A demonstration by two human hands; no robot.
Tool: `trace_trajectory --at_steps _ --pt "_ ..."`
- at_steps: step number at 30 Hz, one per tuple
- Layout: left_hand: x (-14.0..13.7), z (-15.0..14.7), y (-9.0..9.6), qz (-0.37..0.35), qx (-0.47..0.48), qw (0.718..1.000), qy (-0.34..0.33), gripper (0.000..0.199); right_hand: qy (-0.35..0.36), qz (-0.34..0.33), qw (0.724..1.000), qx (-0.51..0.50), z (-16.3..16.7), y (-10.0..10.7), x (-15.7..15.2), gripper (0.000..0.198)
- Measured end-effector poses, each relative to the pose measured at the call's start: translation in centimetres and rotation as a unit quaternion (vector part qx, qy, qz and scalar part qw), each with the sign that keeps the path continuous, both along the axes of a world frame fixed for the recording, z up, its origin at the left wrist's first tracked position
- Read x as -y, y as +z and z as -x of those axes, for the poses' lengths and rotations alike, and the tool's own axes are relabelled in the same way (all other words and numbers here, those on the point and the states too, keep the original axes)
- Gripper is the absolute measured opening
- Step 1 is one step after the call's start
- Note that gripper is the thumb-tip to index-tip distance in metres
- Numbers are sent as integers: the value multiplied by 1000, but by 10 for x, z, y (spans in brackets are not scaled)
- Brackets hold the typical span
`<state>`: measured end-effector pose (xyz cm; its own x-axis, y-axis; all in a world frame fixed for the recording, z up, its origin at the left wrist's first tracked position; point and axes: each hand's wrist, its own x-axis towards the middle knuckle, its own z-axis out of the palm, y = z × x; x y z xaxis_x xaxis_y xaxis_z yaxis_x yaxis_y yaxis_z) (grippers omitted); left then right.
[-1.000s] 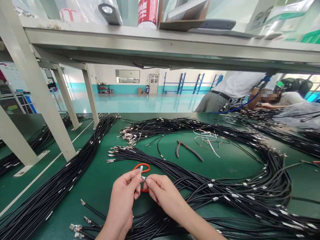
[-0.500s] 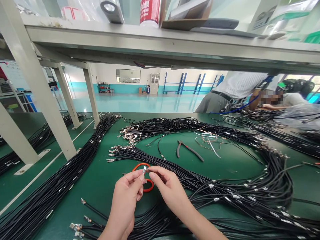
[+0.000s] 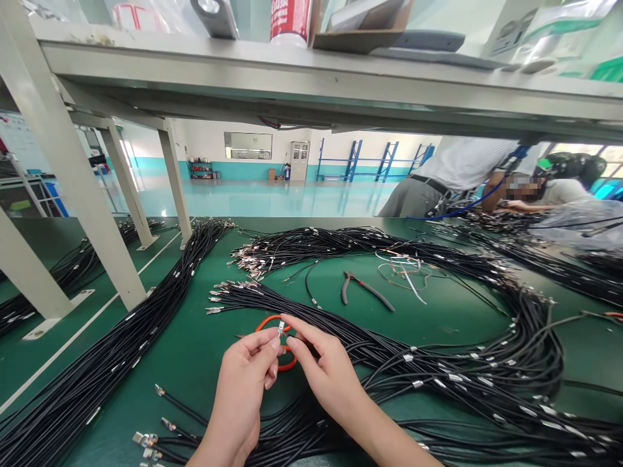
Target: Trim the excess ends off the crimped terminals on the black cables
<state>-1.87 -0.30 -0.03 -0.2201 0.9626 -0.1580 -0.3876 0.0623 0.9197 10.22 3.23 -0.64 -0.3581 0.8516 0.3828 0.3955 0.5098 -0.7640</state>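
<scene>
My left hand pinches a small silver metal connector between thumb and index finger, its tip pointing up. My right hand is beside it, thumb and index finger apart, the index fingertip at the connector's upper end. Whether that fingertip touches it I cannot tell. Behind the fingers lie orange-handled scissors, partly covered by my hands. Black cables with metal ends run beneath my wrists. Any cable on the held connector is hidden by my left hand.
Pliers with dark handles lie beyond my hands, near loose pale strips. Bundles of black cables cover much of the green table. A metal shelf spans overhead on posts. Two people are at the far right.
My right thumb and index finger have parted from their pinch beside the connector, the index reaching toward its upper end. The left hand keeps its pinch. The view has shifted slightly.
</scene>
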Motion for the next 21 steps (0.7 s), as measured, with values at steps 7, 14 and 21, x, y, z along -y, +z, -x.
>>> trace_trajectory --at_steps 7,14,21 --pt "0 0 -1 -10 17 1000 -19 33 3 -28 999 20 0 0 -1 34" --pt "0 2 -1 -9 35 999 -32 34 14 -56 998 28 -1 1 -3 32" --pt "1 3 0 -12 46 998 -41 30 26 -72 996 34 -3 0 -5 31"
